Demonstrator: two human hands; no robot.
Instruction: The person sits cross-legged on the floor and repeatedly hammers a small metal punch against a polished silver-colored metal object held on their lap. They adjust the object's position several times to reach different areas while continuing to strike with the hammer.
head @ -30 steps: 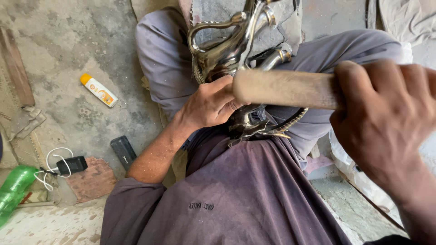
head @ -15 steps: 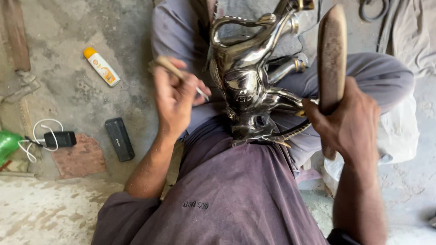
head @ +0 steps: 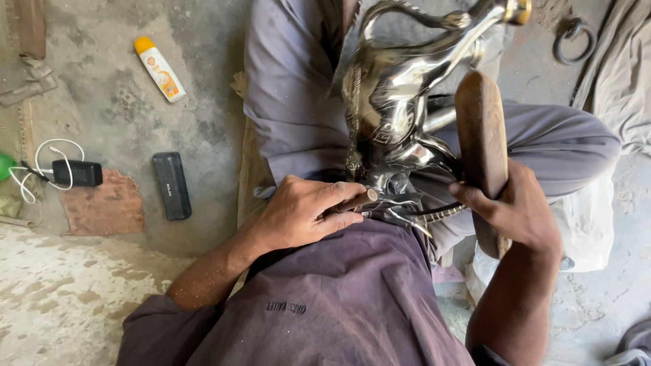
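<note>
A shiny silver metal animal figure [head: 400, 102] rests in my lap between my legs. My left hand [head: 305, 213] lies low against its base and is shut on a thin rod-like tool [head: 359, 200], whose tip points at the metal. My right hand [head: 519, 210] is shut on a wooden mallet-like block [head: 481, 135], held upright just right of the figure. My grey-purple trousers and shirt fill the lower middle.
On the concrete floor to the left lie a white and orange tube [head: 159, 68], a black rectangular box [head: 171, 184], a small black device with a white cable [head: 74, 173] and a brick-red tile [head: 105, 207]. A dark metal ring [head: 573, 37] lies upper right, and pale cloth lies at the right.
My left hand has come down from beside the figure to its base, still holding the thin tool. My right hand has kept the wooden block upright beside the figure.
</note>
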